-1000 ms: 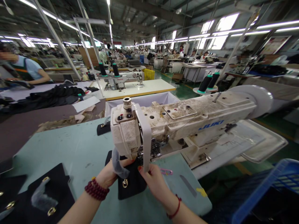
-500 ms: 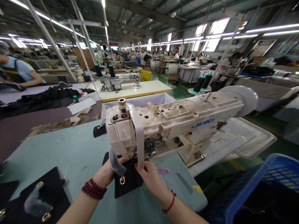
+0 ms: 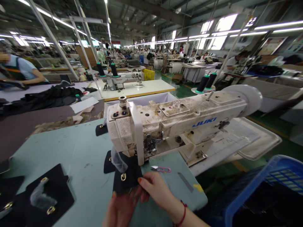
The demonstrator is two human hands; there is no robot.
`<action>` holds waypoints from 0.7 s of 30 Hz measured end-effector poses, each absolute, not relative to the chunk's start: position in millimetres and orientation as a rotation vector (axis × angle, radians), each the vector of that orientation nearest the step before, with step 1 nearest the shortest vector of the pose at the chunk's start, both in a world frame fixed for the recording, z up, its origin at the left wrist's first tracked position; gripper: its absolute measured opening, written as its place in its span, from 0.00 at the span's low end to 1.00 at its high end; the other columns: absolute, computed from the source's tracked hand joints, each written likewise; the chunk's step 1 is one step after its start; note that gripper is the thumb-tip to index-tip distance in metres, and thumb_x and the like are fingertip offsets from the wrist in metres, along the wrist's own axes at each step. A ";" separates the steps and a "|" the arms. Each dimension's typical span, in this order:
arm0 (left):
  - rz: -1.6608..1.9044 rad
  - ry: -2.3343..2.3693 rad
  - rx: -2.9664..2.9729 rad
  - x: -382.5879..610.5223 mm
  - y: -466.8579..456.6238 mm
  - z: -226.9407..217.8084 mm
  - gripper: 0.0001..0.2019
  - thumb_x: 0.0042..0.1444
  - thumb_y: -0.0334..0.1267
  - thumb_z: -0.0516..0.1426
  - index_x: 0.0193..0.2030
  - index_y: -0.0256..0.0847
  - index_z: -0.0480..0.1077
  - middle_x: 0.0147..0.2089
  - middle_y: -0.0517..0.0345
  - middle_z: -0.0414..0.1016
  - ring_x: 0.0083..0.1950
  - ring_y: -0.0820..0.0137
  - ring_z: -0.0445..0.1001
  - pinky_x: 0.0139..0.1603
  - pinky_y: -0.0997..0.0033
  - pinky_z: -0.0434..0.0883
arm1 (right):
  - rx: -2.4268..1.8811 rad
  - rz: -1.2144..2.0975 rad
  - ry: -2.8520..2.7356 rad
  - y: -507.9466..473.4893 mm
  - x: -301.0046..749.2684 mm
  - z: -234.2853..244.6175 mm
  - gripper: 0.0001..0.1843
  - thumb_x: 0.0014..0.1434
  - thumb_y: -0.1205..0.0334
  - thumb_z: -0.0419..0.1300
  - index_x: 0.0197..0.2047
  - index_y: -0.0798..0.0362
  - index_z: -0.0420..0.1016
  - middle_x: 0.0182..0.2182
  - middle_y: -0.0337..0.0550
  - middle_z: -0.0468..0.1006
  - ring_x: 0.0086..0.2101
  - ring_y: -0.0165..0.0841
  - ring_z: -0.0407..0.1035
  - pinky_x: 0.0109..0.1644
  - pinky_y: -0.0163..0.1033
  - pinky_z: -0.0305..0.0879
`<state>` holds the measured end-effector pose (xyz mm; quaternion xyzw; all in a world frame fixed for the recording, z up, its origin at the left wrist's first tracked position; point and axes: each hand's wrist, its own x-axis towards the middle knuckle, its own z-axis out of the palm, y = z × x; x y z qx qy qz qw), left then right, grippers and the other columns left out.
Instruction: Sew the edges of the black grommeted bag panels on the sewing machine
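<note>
Black panel (image 3: 131, 170) lies just beyond our right fingers (image 3: 145, 183) and left fingers (image 3: 113, 201), on the tabletop (image 3: 78, 154). Over its far end stands the sewing machine (image 3: 165, 118), whose head hides the needle from us; if the cloth is caught there, pulling it our way could bend the needle or break the thread. Well left of our left fingers, spare panels (image 3: 60, 186) seem to overlap, so a wide sweep might drag one askew. Our right fingers sit narrow at the panel's right edge, and a one-sided tug from there could twist it. Our left fingers are blurred at its near edge; we cannot tell whether either set truly grips, and a loose hold would let it skew. Beyond our left fingers, the film-wrapped handle (image 3: 119, 162) arches close to the machine's head and could snag. Pink snips (image 3: 164, 169) lie just past our right fingers, blades toward the panel, so a careless reach risks a nick. Dragged against metal, the gold fitting (image 3: 123, 176) might get scratched.
</note>
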<state>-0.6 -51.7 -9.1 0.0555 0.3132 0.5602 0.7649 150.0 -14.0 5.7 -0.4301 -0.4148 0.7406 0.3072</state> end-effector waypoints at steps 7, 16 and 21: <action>1.075 0.864 0.285 32.5 -38.5 8.4 0.23 0.50 0.56 0.62 0.19 0.36 0.72 0.18 0.59 0.66 0.23 0.70 0.66 0.30 0.67 0.69 | -1.240 1.878 -1.114 -14.5 146.6 16.4 0.39 0.41 0.24 0.56 0.27 0.58 0.62 0.22 0.43 0.73 0.16 0.22 0.62 0.19 0.26 0.55; 1.183 1.130 0.229 28.4 -38.2 13.2 0.17 0.38 0.45 0.71 0.19 0.35 0.73 0.19 0.59 0.72 0.23 0.73 0.68 0.26 0.73 0.71 | -1.128 1.949 -1.032 -23.4 156.2 11.2 0.37 0.42 0.30 0.62 0.34 0.60 0.66 0.27 0.44 0.75 0.20 0.23 0.66 0.20 0.26 0.59; 1.285 1.185 0.148 26.2 -37.7 6.6 0.17 0.32 0.42 0.73 0.22 0.36 0.73 0.21 0.65 0.71 0.24 0.76 0.68 0.26 0.77 0.72 | -1.144 1.929 -0.978 -20.4 159.0 7.2 0.38 0.46 0.27 0.58 0.34 0.60 0.65 0.26 0.44 0.74 0.20 0.23 0.65 0.19 0.26 0.59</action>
